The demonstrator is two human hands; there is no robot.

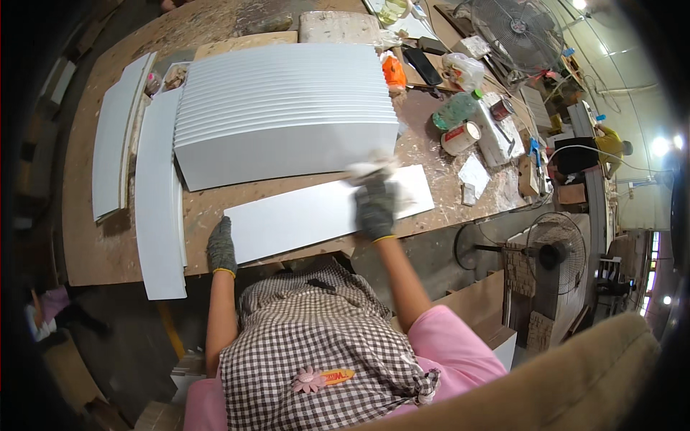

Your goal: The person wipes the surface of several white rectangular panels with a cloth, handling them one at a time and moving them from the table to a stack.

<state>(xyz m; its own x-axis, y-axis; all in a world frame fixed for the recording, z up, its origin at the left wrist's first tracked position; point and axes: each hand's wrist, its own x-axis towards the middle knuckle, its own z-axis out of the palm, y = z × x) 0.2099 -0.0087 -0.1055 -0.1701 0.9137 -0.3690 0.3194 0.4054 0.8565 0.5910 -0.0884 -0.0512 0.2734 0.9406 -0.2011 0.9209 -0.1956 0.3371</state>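
Observation:
A long white board (295, 221) lies along the table's near edge. My left hand (222, 246), in a dark grey knit glove with a yellow cuff, grips its left end. Over the right part of the board, my right hand (375, 208), gloved the same way, is closed on a crumpled white cloth (374, 169). Motion blurs both this hand and the cloth, so the fingers are not sharp. Just beyond the board, many similar white boards (280, 147) lean in an overlapping row.
More long white boards (159, 194) are stacked at the left, overhanging the near edge. On the right stand a white tub (461, 138), a green bottle (456, 109) and a dark can (502, 109). Fans (517, 29) are at the right; a person in yellow (609, 147) is farther off.

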